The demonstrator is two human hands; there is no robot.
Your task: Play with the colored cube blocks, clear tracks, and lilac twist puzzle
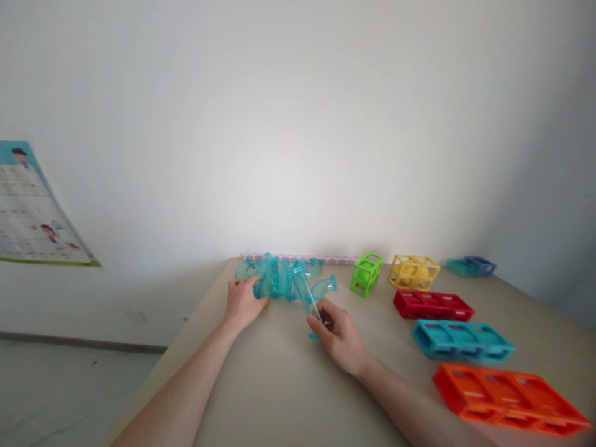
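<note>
Head camera view, looking down at a table where two bare hands work. One clear teal tube (306, 295) is in the right hand (342, 335), held between thumb and fingers near its lower end; it slants up and to the left, and its upper end is in front of a cluster of similar see-through teal pieces (278, 279). These overlap too much to count. The left hand (244, 302) is at the cluster's left side, its fingertips against the pieces; I cannot tell whether it grips one.

Behind the cluster, one purple-and-white patterned strip (342, 260) runs along the table's back edge, by the wall (298, 124). To the right of the cluster are two openwork cages with rounded shapes inside: one green (367, 274), one yellow (413, 272). Nearer the viewer, three long open-sided blocks form a row, each showing three sections: one red (433, 305), one turquoise (463, 340), one orange (510, 398), the orange closest. At the far right back are one blue block (482, 267) and, just beside it, some see-through teal material (459, 267), blurred.

All this is on one beige table (261, 397). Farther left, one illustrated poster (37, 205) hangs on the wall above a grey floor (69, 391).
</note>
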